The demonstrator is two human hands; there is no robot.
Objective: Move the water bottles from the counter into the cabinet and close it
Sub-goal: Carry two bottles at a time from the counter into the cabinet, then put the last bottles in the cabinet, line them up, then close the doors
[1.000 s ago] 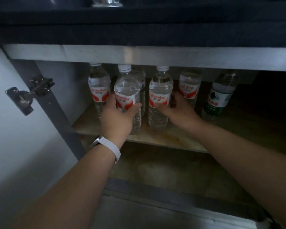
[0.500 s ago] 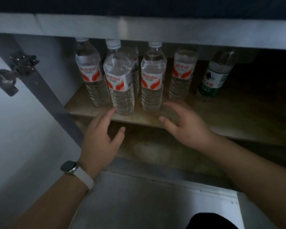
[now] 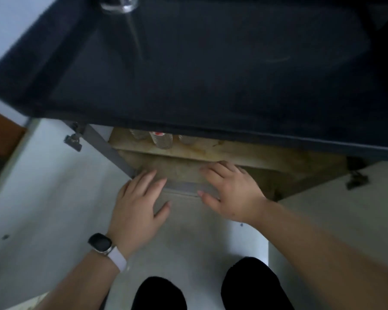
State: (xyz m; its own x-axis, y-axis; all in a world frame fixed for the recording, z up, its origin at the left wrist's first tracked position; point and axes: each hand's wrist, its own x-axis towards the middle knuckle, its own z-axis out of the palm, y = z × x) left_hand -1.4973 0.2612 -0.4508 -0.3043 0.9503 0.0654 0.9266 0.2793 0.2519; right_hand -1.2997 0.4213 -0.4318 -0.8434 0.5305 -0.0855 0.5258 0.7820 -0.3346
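Observation:
I look steeply down at the open cabinet under the dark counter (image 3: 211, 74). Only the bottoms of the water bottles (image 3: 162, 140) show on the wooden shelf (image 3: 233, 151); the counter's edge hides the rest. My left hand (image 3: 139, 202), with a watch on its wrist, hovers empty and spread in front of the cabinet's lower frame (image 3: 184, 186). My right hand (image 3: 231, 193) is also empty, fingers straight, over the cabinet's bottom edge. Neither hand touches a bottle.
The left white door (image 3: 43, 186) stands open with its hinge (image 3: 73, 139) showing. The right door (image 3: 345, 209) is open too, hinge (image 3: 356, 180) at its top. A metal faucet (image 3: 121, 5) rises at the counter's back. My dark-clad knees (image 3: 211, 289) are at the bottom.
Both hands have drawn back out of the cabinet, away from the bottles they had let go. My head has risen and tipped down, so the counter top now hides most of the bottles.

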